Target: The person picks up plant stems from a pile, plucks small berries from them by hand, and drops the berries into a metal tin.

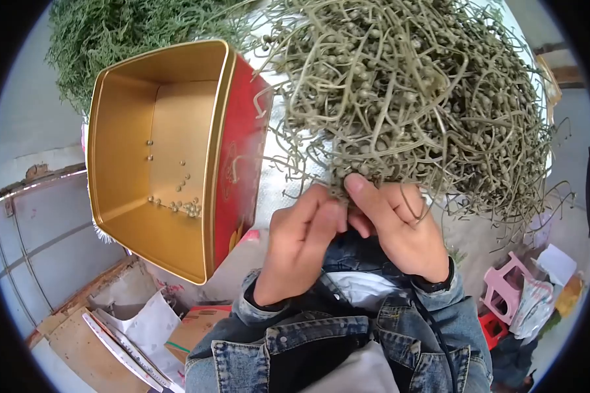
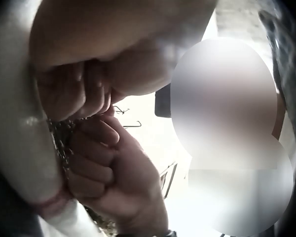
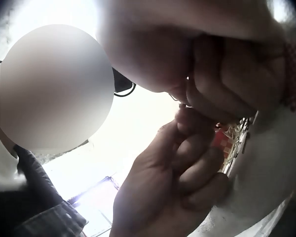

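A big heap of greenish stems with small round pods (image 1: 400, 85) lies before me in the head view. At its near edge my left hand (image 1: 301, 239) and right hand (image 1: 403, 226) meet, fingers curled and fingertips almost together. The right hand pinches a podded stem (image 1: 339, 190) between thumb and fingers, and a thin stem end loops over its back. My left thumb and forefinger pinch at the same spot; the small piece between them is mostly hidden. Both wrist views show the left hand (image 3: 167, 182) and right hand (image 2: 113, 173) curled close together.
To the left a red tin (image 1: 242, 150), gold inside, lies with its opening facing me and several small round pods (image 1: 187, 208) in it. Feathery green foliage (image 1: 124, 39) is behind it. A pink stool (image 1: 505, 285) stands at lower right, a cardboard box (image 1: 196, 331) at lower left.
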Available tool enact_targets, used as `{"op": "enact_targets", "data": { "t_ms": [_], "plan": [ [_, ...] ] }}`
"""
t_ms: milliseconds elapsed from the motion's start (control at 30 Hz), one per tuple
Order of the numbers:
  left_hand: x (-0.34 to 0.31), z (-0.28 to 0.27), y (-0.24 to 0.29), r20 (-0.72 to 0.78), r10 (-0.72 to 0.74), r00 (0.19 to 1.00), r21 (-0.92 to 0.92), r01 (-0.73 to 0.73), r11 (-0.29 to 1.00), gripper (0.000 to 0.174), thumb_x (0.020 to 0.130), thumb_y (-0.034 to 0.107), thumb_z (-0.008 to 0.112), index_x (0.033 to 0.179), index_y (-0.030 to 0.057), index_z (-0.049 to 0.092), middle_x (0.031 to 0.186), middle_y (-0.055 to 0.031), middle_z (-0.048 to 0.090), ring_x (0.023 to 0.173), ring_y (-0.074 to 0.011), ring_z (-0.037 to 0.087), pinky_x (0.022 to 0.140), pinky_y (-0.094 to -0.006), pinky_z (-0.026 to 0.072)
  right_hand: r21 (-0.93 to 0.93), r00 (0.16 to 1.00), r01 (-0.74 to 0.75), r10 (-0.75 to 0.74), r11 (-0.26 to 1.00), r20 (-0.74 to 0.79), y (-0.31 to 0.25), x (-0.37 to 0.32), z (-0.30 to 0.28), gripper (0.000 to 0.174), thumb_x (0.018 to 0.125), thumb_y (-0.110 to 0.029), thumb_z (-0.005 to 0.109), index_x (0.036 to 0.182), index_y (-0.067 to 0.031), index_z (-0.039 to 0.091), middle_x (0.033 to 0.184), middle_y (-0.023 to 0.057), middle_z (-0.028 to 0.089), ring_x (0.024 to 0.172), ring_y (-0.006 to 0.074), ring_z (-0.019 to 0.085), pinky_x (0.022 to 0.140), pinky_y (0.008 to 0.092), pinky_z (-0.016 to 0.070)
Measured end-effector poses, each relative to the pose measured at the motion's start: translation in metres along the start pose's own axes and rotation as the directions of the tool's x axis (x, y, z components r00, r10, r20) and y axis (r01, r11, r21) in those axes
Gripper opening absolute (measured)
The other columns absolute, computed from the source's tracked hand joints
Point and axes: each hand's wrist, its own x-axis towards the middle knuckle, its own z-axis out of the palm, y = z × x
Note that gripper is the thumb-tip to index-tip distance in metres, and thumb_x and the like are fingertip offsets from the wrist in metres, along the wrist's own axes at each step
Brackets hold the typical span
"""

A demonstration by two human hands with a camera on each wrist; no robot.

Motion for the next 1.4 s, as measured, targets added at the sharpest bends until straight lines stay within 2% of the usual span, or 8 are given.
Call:
{"op": "enact_targets", "data": {
  "t_ms": [300, 600, 700, 1033, 1133, 1200, 1300, 1400],
  "plan": [
    [0.003, -0.002, 0.005, 0.07, 0.371, 0.926, 0.502, -0.354, 0.789, 0.012, 0.08, 0.003, 0.068, 0.077, 0.0012, 0.057, 0.064, -0.0066, 0.063, 0.05, -0.0209, 0.06, 0.045, -0.0298, 0.045, -0.008, 1.0, 0.018, -0.018, 1.0, -0.024, -0.007, 0.002, 0.001, 0.042, 0.097, -0.024, 0.056, 0.062, -0.0007, 0.059, 0.054, -0.0006, 0.052, 0.052, 0.0059, 0.045, 0.051, 0.0234, 0.0365],
    [-0.001, -0.003, 0.007, 0.136, 0.437, 0.889, 0.489, -0.444, 0.751, 0.013, 0.08, 0.001, 0.066, 0.074, 0.0012, 0.056, 0.056, -0.0069, 0.053, 0.045, -0.0234, 0.053, 0.043, -0.0332, 0.0403, 0.273, 0.993, 0.097, -0.072, 0.957, -0.098, -0.004, 0.01, 0.012, 0.043, 0.096, -0.024, 0.058, 0.057, -0.0057, 0.055, 0.054, -0.0035, 0.048, 0.051, 0.0036, 0.039, 0.047, 0.0217, 0.0291],
    [-0.009, 0.001, 0.0, -0.004, 0.269, 0.963, 0.281, -0.257, 0.925, 0.013, 0.083, 0.001, 0.064, 0.074, 0.0006, 0.054, 0.054, -0.0057, 0.046, 0.042, -0.0186, 0.045, 0.042, -0.0306, 0.0347, 0.344, 0.982, 0.154, -0.104, 0.926, -0.159, 0.0, 0.011, 0.018, 0.043, 0.095, -0.024, 0.058, 0.056, -0.0066, 0.053, 0.054, -0.004, 0.046, 0.051, 0.0032, 0.037, 0.047, 0.0214, 0.0278],
    [-0.019, 0.006, -0.023, 0.036, 0.155, 0.987, -0.188, -0.145, 0.971, 0.02, 0.092, 0.009, 0.055, 0.074, 0.0016, 0.05, 0.056, -0.0018, 0.044, 0.046, -0.0097, 0.037, 0.044, -0.0253, 0.0282, 0.479, 0.975, 0.213, -0.154, 0.852, -0.16, 0.003, 0.014, 0.029, 0.037, 0.096, -0.025, 0.058, 0.063, -0.0066, 0.055, 0.058, -0.0035, 0.048, 0.051, 0.0042, 0.037, 0.047, 0.0202, 0.0283],
    [-0.019, 0.011, -0.024, 0.115, -0.004, 0.993, -0.489, 0.06, 0.87, 0.031, 0.095, 0.019, 0.05, 0.069, 0.0039, 0.044, 0.056, -0.0015, 0.044, 0.048, -0.0079, 0.037, 0.045, -0.0251, 0.0262, 0.569, 0.991, 0.087, -0.016, 0.818, -0.129, 0.0, 0.013, 0.029, 0.04, 0.096, -0.028, 0.056, 0.062, -0.0081, 0.052, 0.057, -0.003, 0.046, 0.048, 0.0051, 0.036, 0.045, 0.0213, 0.0269],
    [-0.019, 0.012, -0.024, 0.239, -0.055, 0.969, -0.735, 0.218, 0.642, 0.027, 0.097, 0.02, 0.047, 0.076, 0.0026, 0.048, 0.059, -0.0002, 0.041, 0.049, -0.0085, 0.032, 0.047, -0.0239, 0.0258, 0.613, 0.991, 0.031, 0.057, 0.79, -0.123, 0.0, 0.011, 0.025, 0.041, 0.097, -0.029, 0.055, 0.061, -0.0088, 0.05, 0.056, -0.0028, 0.045, 0.047, 0.0055, 0.035, 0.044, 0.0219, 0.0262],
    [-0.023, 0.019, -0.032, 0.32, 0.02, 0.947, -0.848, 0.277, 0.452, 0.029, 0.098, 0.022, 0.045, 0.078, 0.0017, 0.049, 0.061, 0.0001, 0.039, 0.049, -0.0088, 0.029, 0.048, -0.0239, 0.0249, 0.927, 1.0, -0.015, -0.016, 0.375, 0.022, 0.001, 0.016, 0.018, 0.046, 0.098, -0.031, 0.052, 0.057, -0.0118, 0.043, 0.052, -0.0025, 0.04, 0.043, 0.0064, 0.03, 0.042, 0.0238, 0.0226],
    [-0.03, 0.019, -0.036, 0.323, 0.177, 0.93, -0.895, 0.239, 0.377, 0.034, 0.098, 0.027, 0.044, 0.077, 0.0015, 0.048, 0.061, -0.0004, 0.037, 0.05, -0.009, 0.029, 0.048, -0.0249, 0.0235, 0.839, 0.998, 0.068, -0.034, 0.539, -0.06, 0.004, 0.018, 0.036, 0.047, 0.098, -0.031, 0.05, 0.056, -0.0125, 0.039, 0.05, -0.0024, 0.038, 0.042, 0.0068, 0.028, 0.042, 0.0244, 0.0209]
  ]
}}
